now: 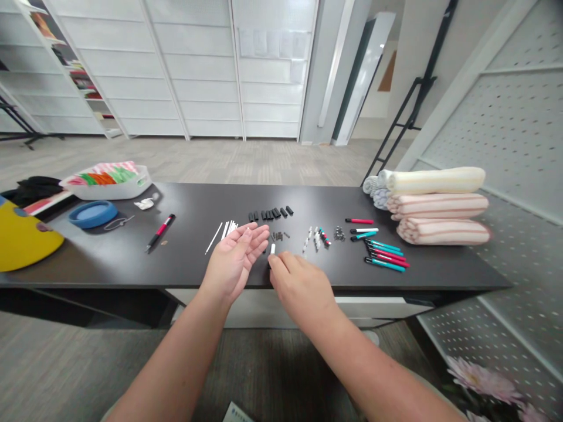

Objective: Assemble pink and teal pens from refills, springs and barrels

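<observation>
My left hand is held palm up over the front of the black table, fingers stretched out, nothing in it. Just to its right my right hand pinches a small white piece between thumb and fingertips, its tip pointing up. Behind the hands lie white thin rods, a row of black caps, small grey springs and small white tips. Further right lie teal and red pens.
Rolled striped towels are stacked at the table's right end. A red and black pen lies left of centre. A blue round lid, a white tray of coloured items and a yellow disc sit at the left.
</observation>
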Motion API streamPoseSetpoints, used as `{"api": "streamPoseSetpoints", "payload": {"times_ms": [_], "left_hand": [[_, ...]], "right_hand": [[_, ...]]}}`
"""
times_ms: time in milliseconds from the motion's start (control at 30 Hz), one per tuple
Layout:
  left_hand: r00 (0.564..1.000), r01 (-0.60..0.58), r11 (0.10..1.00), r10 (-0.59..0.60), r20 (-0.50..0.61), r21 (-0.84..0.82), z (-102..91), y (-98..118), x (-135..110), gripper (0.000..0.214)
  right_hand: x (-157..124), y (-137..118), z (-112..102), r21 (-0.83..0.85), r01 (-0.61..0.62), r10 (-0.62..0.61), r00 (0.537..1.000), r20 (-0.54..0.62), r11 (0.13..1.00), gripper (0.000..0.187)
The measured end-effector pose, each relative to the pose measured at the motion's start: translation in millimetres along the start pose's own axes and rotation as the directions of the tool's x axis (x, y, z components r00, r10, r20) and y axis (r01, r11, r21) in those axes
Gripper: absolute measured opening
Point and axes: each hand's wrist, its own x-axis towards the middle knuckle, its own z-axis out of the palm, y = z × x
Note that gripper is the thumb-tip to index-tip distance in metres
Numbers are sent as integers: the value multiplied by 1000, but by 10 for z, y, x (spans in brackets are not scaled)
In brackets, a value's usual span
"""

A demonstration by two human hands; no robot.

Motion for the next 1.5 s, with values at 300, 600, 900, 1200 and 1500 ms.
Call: {"api": "streamPoseSetpoints", "payload": {"times_ms": [300,600,900,1200,1500], "left_hand": [[997,-13,986,0,77,166,2,-50,-25,35],[995,-75,979,60,81,192,3,-70,-34,36],[995,-77,980,64,76,183,-8,-73,-27,38],[995,-70,983,56,80,171,-6,-88,-28,34],[995,-71,983,58,81,169,-6,-65,-30,33]], "right_hand": [[56,-34,16,-8,-57,57,991,124,998,13],[100,716,-203,79,-190,203,953,-227,979,27],[4,1334,166,-10,-211,205,959,-196,977,37],[14,1321,124,-1,-182,178,962,-209,983,32],[13,1295,102,27,-163,165,960,-225,986,31]]}}
